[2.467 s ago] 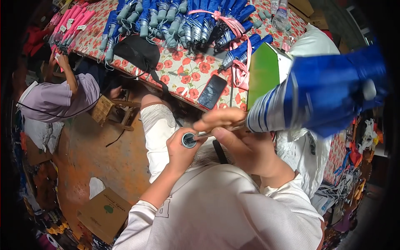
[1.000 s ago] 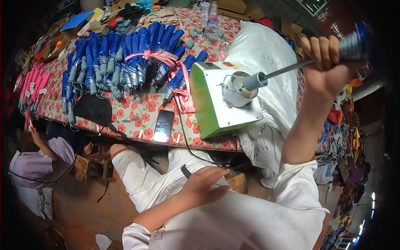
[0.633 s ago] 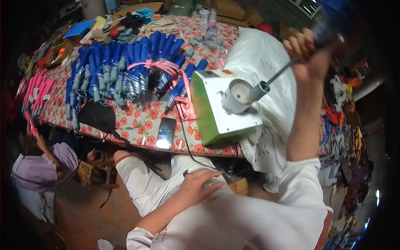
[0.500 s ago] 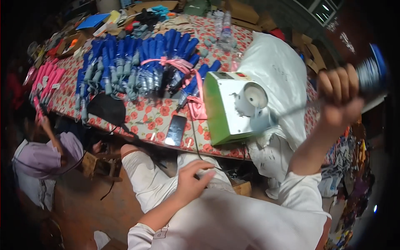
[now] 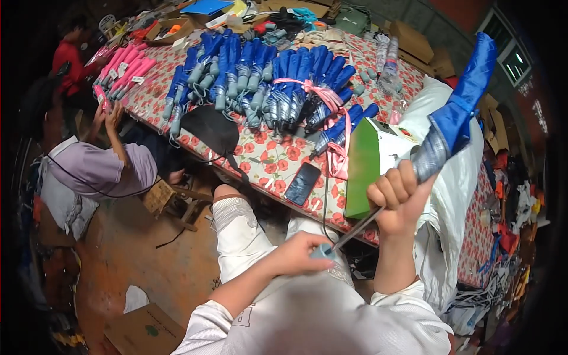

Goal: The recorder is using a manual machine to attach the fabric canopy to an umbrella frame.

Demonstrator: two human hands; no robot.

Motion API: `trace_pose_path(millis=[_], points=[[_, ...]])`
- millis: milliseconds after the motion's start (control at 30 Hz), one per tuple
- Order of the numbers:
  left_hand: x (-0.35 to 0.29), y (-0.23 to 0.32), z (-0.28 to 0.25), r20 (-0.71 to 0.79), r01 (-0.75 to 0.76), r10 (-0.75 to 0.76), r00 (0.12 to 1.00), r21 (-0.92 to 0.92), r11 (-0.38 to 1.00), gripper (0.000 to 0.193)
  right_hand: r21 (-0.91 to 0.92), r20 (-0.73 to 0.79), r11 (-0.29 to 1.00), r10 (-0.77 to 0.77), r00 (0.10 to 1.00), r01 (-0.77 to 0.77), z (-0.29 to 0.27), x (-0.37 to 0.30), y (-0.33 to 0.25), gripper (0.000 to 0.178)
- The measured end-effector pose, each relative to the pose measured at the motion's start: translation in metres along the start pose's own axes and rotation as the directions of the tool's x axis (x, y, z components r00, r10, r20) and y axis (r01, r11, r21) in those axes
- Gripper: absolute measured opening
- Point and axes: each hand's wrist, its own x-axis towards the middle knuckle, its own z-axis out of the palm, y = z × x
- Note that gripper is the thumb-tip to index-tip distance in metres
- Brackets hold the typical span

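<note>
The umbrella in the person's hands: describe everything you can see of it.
The umbrella has a blue canopy, gathered rather than spread, with a silvery section toward its lower end, all fabric-looking. Below are a thin, metal-looking shaft and a grey-blue handle. It slants from the handle at lower left up to the right. The right hand grips around the silvery section's lower end; the left hand holds the handle.

Cloth [image 5: 265, 155] free left of phone [image 5: 302, 184]; green box [image 5: 362, 173] (bulky) obstructs beyond right grip [image 5: 399, 194].
</note>
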Motion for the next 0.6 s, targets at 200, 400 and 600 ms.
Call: trace_pose_path(millis=[200, 400, 600], points=[[-0.003, -0.005, 0.0, -0.481, -0.011, 0.421, 0.769, 0.648, 0.762, 0.024, -0.201, 0.078, 0.976, -0.073, 0.994, 0.088, 0.003, 0.007, 0.03, 0.065], [-0.002, -0.013, -0.029, -0.044, 0.25, -0.259, 0.965, -0.142, 0.958, 0.019, -0.26, 0.078, 0.959, 0.136, 0.988, -0.111, 0.012, 0.013, 0.043, 0.071], [0.0, -0.013, -0.031, 0.132, 0.362, -0.344, 0.93, -0.147, 0.921, 0.016, -0.066, -0.11, 0.977, 0.194, 0.975, -0.202, 0.0, 0.023, 0.042, 0.076]])
